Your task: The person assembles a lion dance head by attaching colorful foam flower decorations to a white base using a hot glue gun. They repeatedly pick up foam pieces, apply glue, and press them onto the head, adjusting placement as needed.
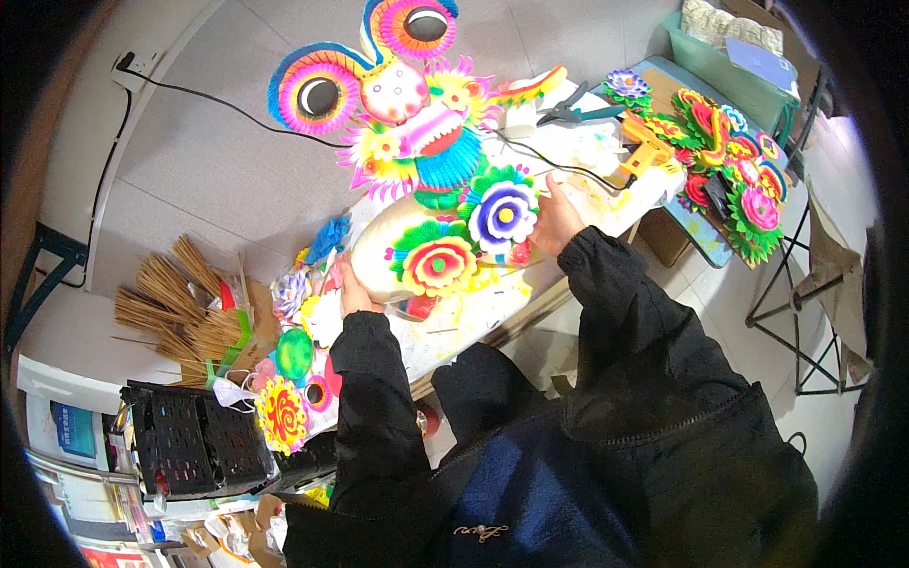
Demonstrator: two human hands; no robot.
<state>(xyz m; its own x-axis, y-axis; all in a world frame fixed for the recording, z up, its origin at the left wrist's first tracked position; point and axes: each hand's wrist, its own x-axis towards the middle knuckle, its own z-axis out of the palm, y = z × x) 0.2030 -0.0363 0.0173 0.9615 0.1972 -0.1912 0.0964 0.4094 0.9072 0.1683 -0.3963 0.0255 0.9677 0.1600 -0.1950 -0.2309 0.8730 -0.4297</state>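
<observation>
A large, brightly painted craft figure stands on the worktable in front of me. It has big round eyes, a toothed mouth, pink and yellow spiky trim and a pale rounded body. On the body sit a red-and-yellow flower and a purple-and-white flower. My left hand grips the body's left side, its fingers partly hidden. Against the right side, beside the purple flower, my right hand is closed with the thumb raised and the other fingertips out of sight.
An orange glue gun and dark-handled pliers lie behind on the paint-stained table. Painted flower pieces fill a board at right. Bundled sticks, a black crate and a round yellow-red piece are at left.
</observation>
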